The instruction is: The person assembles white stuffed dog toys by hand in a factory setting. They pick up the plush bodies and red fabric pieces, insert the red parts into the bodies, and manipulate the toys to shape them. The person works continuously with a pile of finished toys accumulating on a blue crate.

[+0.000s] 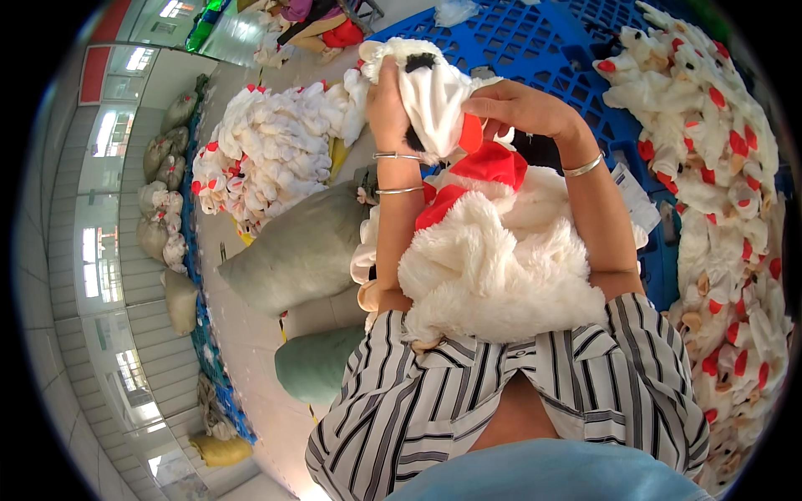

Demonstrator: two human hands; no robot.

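Note:
An unstuffed white plush animal skin hangs between my hands, its limp head raised in front of me. The head has black patches and a red tongue. My left hand grips the head's left side, its fingers partly hidden behind the cloth. On the other side, my right hand is closed with thumb and fingers on the edge of the face, just above the tongue. The fluffy body lies against my chest and lap, with red cloth near the neck.
A heap of similar white skins lies at the left, and a bigger pile runs down the right. Blue plastic pallets lie ahead. Grey-green sacks stand close at my left. Another person sits at the far top.

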